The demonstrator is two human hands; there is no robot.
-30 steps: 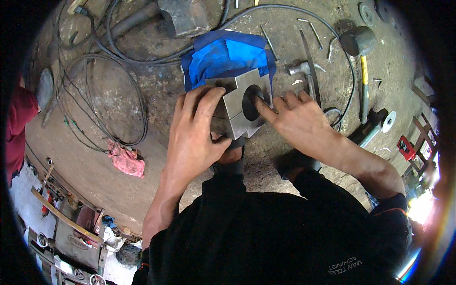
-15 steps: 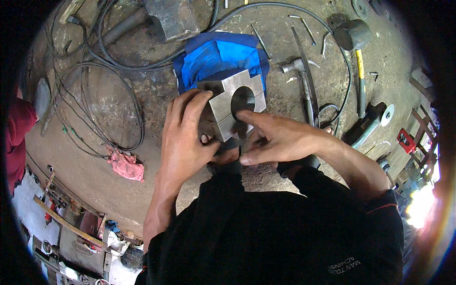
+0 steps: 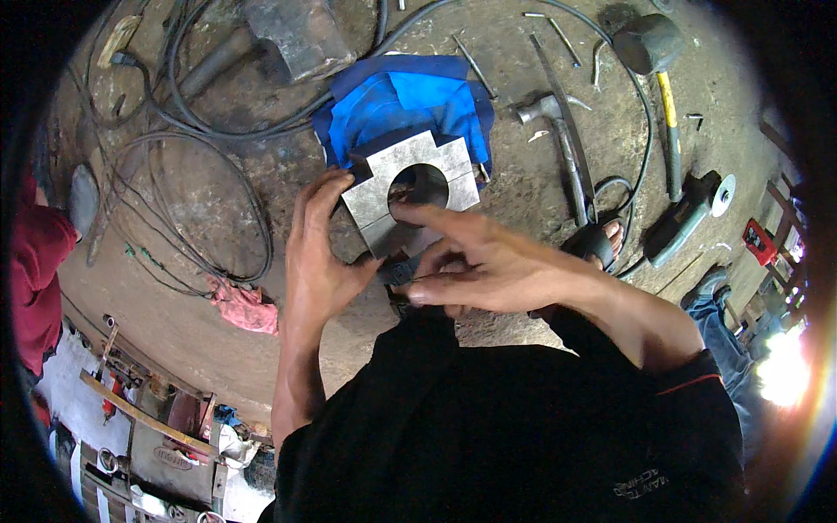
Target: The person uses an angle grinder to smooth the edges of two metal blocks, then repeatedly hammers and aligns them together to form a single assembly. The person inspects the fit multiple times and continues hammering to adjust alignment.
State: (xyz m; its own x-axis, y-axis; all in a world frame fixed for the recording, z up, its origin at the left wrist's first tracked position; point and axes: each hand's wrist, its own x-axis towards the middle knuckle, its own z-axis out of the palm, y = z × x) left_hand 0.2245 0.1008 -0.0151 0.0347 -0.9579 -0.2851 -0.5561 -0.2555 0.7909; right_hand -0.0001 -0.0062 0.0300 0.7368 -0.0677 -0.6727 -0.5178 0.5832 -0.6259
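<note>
The left hand lies open against the left edge of a grey steel block, fingers spread and curled lightly around its side, thumb pointing toward the lower corner. The right hand reaches across from the other side with its forefinger stretched out, the tip resting at the lower rim of the round hole cut through the block; its other fingers are bent under the palm, and whether they pinch anything cannot be told. Just below the block, between the two hands, sits a small dark part, too shadowed to identify.

The block is stepped at the top and stands on the dirt floor, its upper end lying over a crumpled blue cloth.

To the right of the cloth lies a hammer with a metal head and grey handle, and beyond it a mallet with a yellow handle. Near the right rim lies an angle grinder, its black cable looping past the hammer. A sandalled foot shows beside the right wrist.

To the left, black cables coil over the floor, and a pink rag lies below them. A large sledgehammer head rests at the top.
</note>
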